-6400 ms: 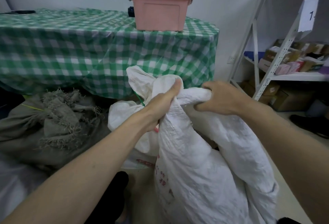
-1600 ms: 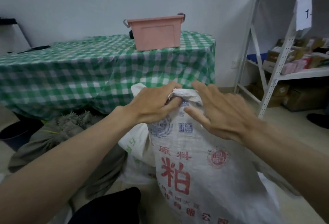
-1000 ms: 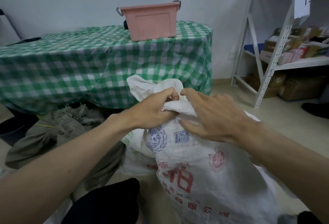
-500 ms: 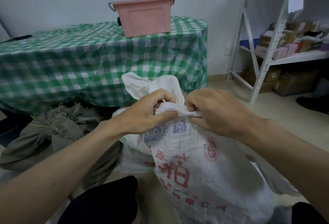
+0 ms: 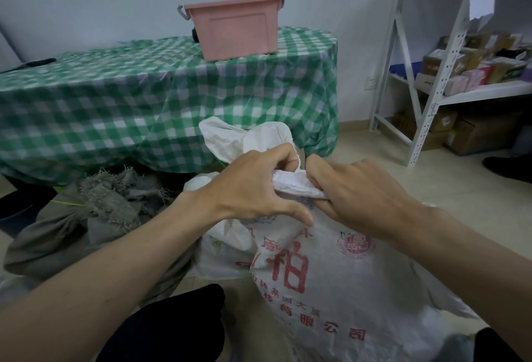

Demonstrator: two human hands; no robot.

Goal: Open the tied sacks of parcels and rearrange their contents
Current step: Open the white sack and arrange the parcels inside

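Head view: both hands — left (image 5: 253,186), right (image 5: 357,191) — pinch the gathered neck of the printed woven sack (image 5: 325,275) on the floor; likely slick, floppy, bulky — hold by that bunched top.

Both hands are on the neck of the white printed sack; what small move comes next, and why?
Probably pull the bunched neck apart: the left hand and right hand both pinch it, and the white printed sack looks closed.
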